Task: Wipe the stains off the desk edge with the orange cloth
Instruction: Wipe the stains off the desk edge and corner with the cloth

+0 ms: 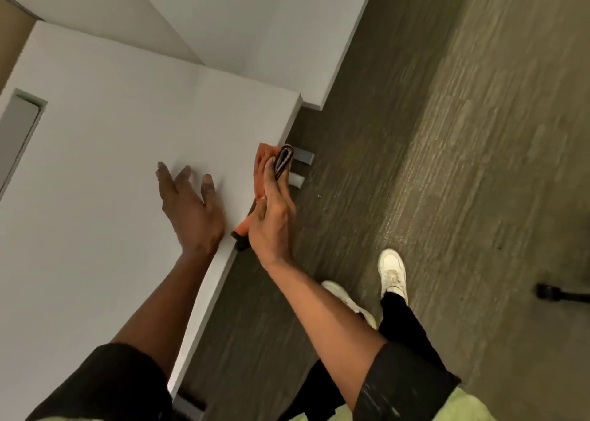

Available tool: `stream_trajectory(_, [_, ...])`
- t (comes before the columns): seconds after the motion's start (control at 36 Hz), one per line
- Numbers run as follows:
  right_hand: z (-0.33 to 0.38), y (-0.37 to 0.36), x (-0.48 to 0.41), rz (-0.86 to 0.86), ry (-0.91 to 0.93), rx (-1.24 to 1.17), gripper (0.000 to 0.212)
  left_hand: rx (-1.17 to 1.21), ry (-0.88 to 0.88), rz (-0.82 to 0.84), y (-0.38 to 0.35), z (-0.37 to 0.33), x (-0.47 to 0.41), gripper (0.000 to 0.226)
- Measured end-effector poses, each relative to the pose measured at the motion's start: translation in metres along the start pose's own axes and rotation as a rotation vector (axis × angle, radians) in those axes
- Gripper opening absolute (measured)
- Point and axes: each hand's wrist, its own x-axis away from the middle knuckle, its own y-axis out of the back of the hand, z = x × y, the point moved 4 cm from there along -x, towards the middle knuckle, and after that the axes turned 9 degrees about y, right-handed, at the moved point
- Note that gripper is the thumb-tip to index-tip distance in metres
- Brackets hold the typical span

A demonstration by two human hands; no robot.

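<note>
A white desk (111, 152) fills the left half of the head view, its edge (274, 152) running diagonally from the far corner down toward me. My right hand (271, 219) presses the folded orange cloth (262, 159) against that edge, fingers wrapped over it; a dark part of the cloth shows at the fingertips and below the palm. My left hand (191, 207) rests flat on the desktop beside the edge, fingers spread, holding nothing. No stains can be made out on the edge.
A second white desk (255, 21) adjoins at the back. Grey desk leg feet (301, 165) stick out below the edge on the grey carpet (447, 165). My white shoes (392, 269) stand near the desk. A black chair caster (549, 291) is at the right.
</note>
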Motion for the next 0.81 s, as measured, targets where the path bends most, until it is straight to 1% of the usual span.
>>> stream_trajectory(0.08, [0.001,-0.002,0.018,0.024,0.005,-0.043,0.078,0.008,-0.108,0.044,-0.005,-0.023,-0.009,0.047])
stream_trajectory(0.17, [-0.001,-0.008,0.040,0.048,0.016,-0.064,0.079,0.005,-0.158,0.080,-0.012,-0.041,-0.017,0.043])
stream_trajectory(0.31, [-0.005,-0.010,0.037,0.029,0.015,-0.086,0.070,0.000,-0.246,0.081,-0.024,-0.061,-0.036,0.043])
stream_trajectory(0.39, [0.002,-0.006,0.018,-0.037,0.016,-0.097,0.067,-0.046,-0.272,0.096,-0.031,-0.058,-0.044,0.048])
stream_trajectory(0.5, [0.008,0.004,-0.041,-0.180,-0.012,-0.103,0.067,-0.109,-0.327,0.085,-0.040,-0.054,-0.045,0.051])
stream_trajectory(0.61, [0.010,0.018,-0.083,-0.175,-0.009,-0.054,0.069,-0.123,-0.329,0.047,-0.040,-0.054,-0.045,0.047])
stream_trajectory(0.69, [0.012,0.016,-0.074,-0.149,0.005,-0.036,0.068,-0.115,-0.346,0.030,-0.038,-0.056,-0.046,0.046])
stream_trajectory(0.81, [0.012,0.004,-0.026,-0.117,0.049,-0.059,0.068,-0.108,-0.341,0.028,-0.037,-0.059,-0.046,0.050])
